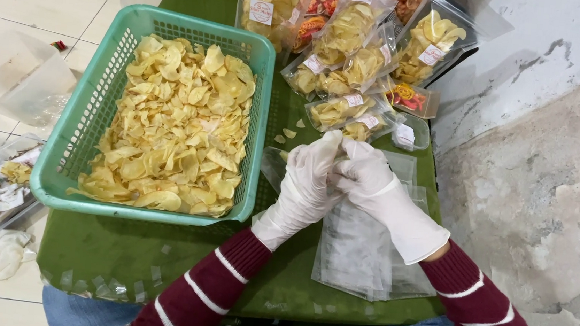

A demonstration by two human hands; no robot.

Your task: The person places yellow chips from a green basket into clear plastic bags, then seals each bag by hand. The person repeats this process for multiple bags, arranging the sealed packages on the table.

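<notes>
Both my hands wear white gloves and dark red striped sleeves. My left hand (310,175) and my right hand (366,173) meet over the green table (121,253), pinching a clear plastic bag (274,165) between their fingers. Under my wrists lies a stack of empty clear bags (355,253). To the left stands a teal plastic basket (91,118) filled with yellow chips (174,132). A few loose chips (287,135) lie on the table just beyond my hands.
Several filled, labelled bags of chips (345,56) are heaped at the table's far end, some with red snacks (408,96). Crumpled plastic and scraps (1,187) lie on the tiled floor at left. A rough grey concrete wall (548,171) runs along the right.
</notes>
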